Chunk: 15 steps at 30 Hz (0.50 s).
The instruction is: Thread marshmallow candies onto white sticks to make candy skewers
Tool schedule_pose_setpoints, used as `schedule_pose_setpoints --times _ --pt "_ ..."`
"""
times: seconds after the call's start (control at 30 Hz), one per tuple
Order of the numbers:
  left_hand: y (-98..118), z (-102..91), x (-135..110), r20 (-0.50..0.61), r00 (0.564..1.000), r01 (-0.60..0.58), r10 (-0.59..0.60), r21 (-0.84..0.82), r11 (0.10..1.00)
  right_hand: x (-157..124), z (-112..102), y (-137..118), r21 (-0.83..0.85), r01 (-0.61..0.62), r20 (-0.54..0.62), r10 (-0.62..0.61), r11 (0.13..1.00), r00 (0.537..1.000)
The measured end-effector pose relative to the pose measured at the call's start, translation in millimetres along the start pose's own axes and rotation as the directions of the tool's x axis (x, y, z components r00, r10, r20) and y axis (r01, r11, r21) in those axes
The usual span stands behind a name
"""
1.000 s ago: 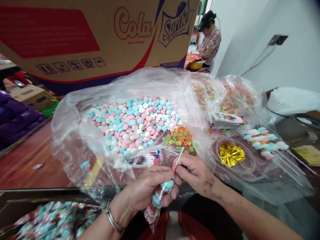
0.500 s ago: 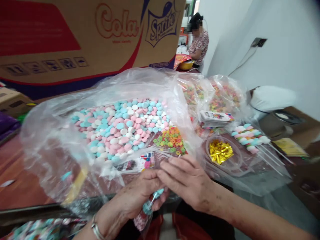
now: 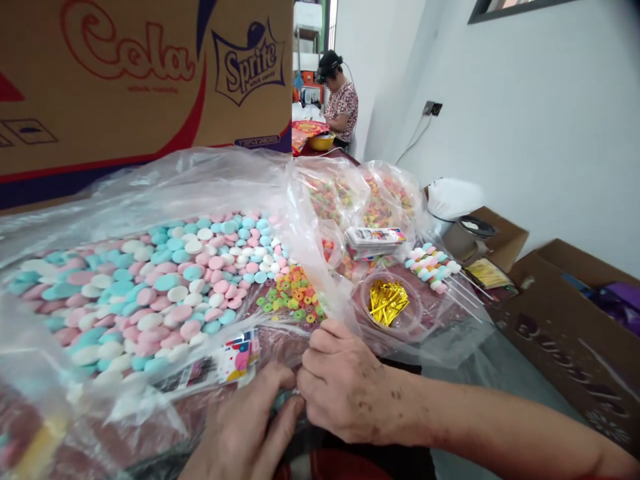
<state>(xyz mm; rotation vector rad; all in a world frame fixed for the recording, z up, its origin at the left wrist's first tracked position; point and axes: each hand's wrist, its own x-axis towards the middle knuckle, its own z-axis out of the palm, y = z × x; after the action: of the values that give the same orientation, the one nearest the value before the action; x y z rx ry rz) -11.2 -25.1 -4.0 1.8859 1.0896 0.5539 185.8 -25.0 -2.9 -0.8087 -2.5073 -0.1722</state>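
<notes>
My left hand (image 3: 250,420) is closed low at the front of the table, around a small clear candy bag (image 3: 283,400). Only a bluish sliver of that bag shows between thumb and fingers. My right hand (image 3: 345,383) meets it from the right, fingers curled in a pinch against the bag's end; what lies inside the pinch is hidden. Just beyond the hands are printed cards (image 3: 220,363) and a heap of ring-shaped gummies (image 3: 293,293). Pink, blue and white candies (image 3: 160,287) spread over an opened plastic bag (image 3: 215,167) to the left.
Gold twist ties (image 3: 387,301) fill a round clear tub to the right. Near it are a card stack (image 3: 375,241) and marshmallow sticks (image 3: 433,267). A large carton (image 3: 150,87) stands behind, another box (image 3: 565,347) at right. A co-worker (image 3: 343,103) sits farther back.
The view has swung right and my hands appear further left and lower in it. The candy bag, plainly visible below my left hand before, is now mostly hidden. Both hands stay together.
</notes>
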Motion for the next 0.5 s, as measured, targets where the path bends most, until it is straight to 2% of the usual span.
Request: schedule_pose_setpoints --times 0.03,0.1,0.17,0.23,0.3,0.33,0.4,0.5 --pt "-1.4 2.4 -0.9 -0.051 0.991 -0.122 0.127 0.1 0.988 0.6 0.9 -1.9 -0.005 -0.04 0.004 0.04 0.999 0.999" --pt "-4.2 6.1 -2.2 -0.069 0.948 -0.29 0.311 0.218 0.932 1.2 -0.3 -4.7 -0.014 -0.081 -0.004 0.081 0.997 0.997" --pt "-4.7 6.6 -2.6 -0.1 0.923 -0.34 0.372 0.244 0.908 -1.4 -7.5 -1.6 -0.015 -0.09 -0.011 0.09 0.996 0.996" --pt "-2.3 3.6 -2.7 -0.151 0.94 -0.274 0.305 0.194 0.942 -10.2 -20.2 12.0 -0.034 -0.122 -0.047 0.12 0.992 0.992" --pt "0.9 -1.6 -2.8 -0.18 0.975 -0.118 0.131 0.079 0.99 -26.7 -33.8 36.0 -0.091 -0.221 -0.109 0.21 0.971 0.971" --pt "2.0 -4.2 -3.0 -0.179 0.983 -0.034 0.034 0.004 0.999 -37.1 -39.0 50.2 -0.125 -0.298 -0.094 0.288 0.946 0.953" --pt "3.2 -7.8 -3.2 -0.155 0.979 0.111 -0.136 -0.161 0.981 -59.1 -42.9 77.3 -0.226 -0.393 0.076 0.418 0.891 0.905" --pt "4.0 -6.9 -2.6 -0.101 0.963 0.199 -0.251 -0.36 0.911 -84.0 -33.5 102.2 -0.346 -0.341 0.266 0.44 0.874 0.858"
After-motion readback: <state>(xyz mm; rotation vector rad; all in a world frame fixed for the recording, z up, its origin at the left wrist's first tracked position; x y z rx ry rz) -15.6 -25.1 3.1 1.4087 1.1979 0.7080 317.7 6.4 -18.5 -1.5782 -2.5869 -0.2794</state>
